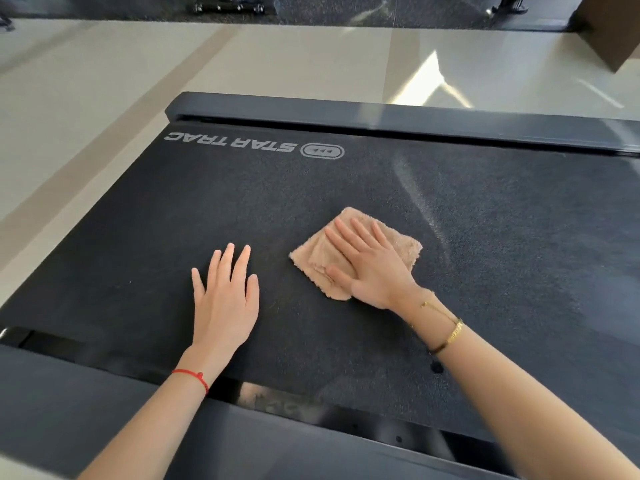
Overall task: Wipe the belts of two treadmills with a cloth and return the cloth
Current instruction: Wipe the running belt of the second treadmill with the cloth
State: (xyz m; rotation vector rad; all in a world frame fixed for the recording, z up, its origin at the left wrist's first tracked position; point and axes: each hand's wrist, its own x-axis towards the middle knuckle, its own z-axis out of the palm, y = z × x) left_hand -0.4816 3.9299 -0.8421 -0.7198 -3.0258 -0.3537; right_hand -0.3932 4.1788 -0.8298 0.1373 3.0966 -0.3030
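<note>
Cloth (356,252), tan and fluffy, lying folded on the black treadmill belt (502,244), right of the middle. Right hand (372,268) pressing flat on the cloth, fingers straight and close together. Left hand (225,299) resting flat on the bare belt beside the cloth, fingers straight and a little spread. White logo (254,148) showing upside down near the belt's far edge. Pale shiny floor (242,64) lying beyond the dark frame (398,114).

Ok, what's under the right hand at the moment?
The right hand lies flat, fingers straight, on a tan fluffy cloth, which rests on the black treadmill belt. The belt surface beneath the cloth is covered, so its state cannot be seen.
</note>
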